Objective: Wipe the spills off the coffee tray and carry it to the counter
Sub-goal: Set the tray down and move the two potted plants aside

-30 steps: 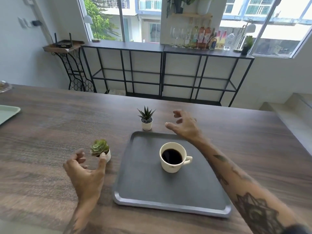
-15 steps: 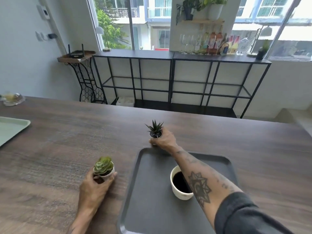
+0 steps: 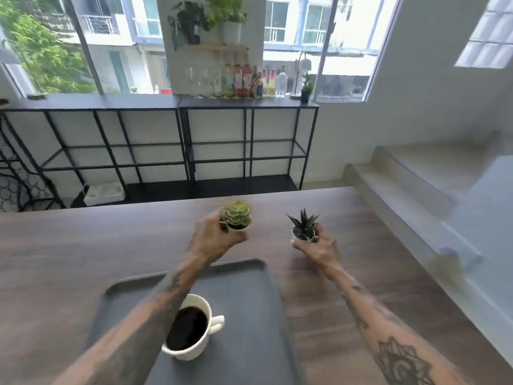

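Observation:
A dark grey coffee tray [image 3: 249,307] lies on the wooden table in front of me. On it stands a cream cup of black coffee [image 3: 191,326], partly crossed by my left forearm. My left hand [image 3: 213,240] is raised beyond the tray's far edge and grips a small white pot with a round green succulent [image 3: 237,216]. To its right, my right hand [image 3: 316,250] holds a small white pot with a spiky dark succulent [image 3: 303,227] over the table. No spill or cloth shows; the frame is blurred.
The brown table [image 3: 83,259] runs left and ends at its right edge [image 3: 433,273]. Beyond it stand black metal shelves [image 3: 177,140] topped with glasses and bottles [image 3: 244,81] under the windows. Pale steps [image 3: 410,184] rise at right.
Both hands have lifted their pots off the table and carried them rightward and away. The view has swung right, so the tray now sits lower left.

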The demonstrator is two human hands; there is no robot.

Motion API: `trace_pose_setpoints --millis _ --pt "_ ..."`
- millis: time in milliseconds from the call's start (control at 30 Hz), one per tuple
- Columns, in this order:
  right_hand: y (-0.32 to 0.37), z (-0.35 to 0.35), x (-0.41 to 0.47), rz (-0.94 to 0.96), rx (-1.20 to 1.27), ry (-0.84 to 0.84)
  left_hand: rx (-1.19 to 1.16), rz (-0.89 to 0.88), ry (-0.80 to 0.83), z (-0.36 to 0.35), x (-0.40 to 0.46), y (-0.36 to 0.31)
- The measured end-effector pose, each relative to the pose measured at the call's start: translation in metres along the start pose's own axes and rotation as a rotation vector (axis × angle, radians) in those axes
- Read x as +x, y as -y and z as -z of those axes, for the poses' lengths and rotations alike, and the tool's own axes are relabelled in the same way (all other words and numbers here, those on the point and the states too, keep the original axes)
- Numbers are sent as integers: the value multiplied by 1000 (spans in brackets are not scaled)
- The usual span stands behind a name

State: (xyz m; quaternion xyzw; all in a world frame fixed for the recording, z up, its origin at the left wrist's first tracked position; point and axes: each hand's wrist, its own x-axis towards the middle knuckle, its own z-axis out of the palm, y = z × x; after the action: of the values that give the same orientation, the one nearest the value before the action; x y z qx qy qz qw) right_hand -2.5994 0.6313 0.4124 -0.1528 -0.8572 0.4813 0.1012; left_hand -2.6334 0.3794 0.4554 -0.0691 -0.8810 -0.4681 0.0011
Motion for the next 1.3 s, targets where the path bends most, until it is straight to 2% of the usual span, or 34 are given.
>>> trace_pose_setpoints --millis 100,233,367,500,600,767,833,933,1000,1100,1200,1300 --pt "-48 63 2 -110 -59 -128 -108 -19 109 -85 19 -31" --pt "-86 116 -6 -179 -86 -191 -123 -13 248 -175 11 -49" --pt "-105 138 -19 -75 -47 -214 -125 28 253 -229 -4 -50" --pt "-121 140 -21 -56 45 -162 -123 75 212 -239 -13 -54" --pt "-136 136 -29 -93 207 -174 -126 64 218 -220 -37 -50" --pt "-133 106 -75 -199 390 -333 -210 -154 247 -157 -141 -16" --pt "-124 92 -94 -225 458 -399 -237 -272 158 -121 -188 10" --pt "-100 56 -128 -229 484 -422 -177 -396 -74 -58 -239 50" --pt "-74 28 -153 -82 306 -351 -91 -382 -223 -13 -252 73" --pt "-39 -15 -176 271 -47 -201 70 -295 -378 42 -249 105" --pt "-13 -58 -177 496 -236 -17 241 -156 -362 69 -228 132" --pt "-8 -87 -168 461 -453 117 374 -34 -258 70 -201 146"
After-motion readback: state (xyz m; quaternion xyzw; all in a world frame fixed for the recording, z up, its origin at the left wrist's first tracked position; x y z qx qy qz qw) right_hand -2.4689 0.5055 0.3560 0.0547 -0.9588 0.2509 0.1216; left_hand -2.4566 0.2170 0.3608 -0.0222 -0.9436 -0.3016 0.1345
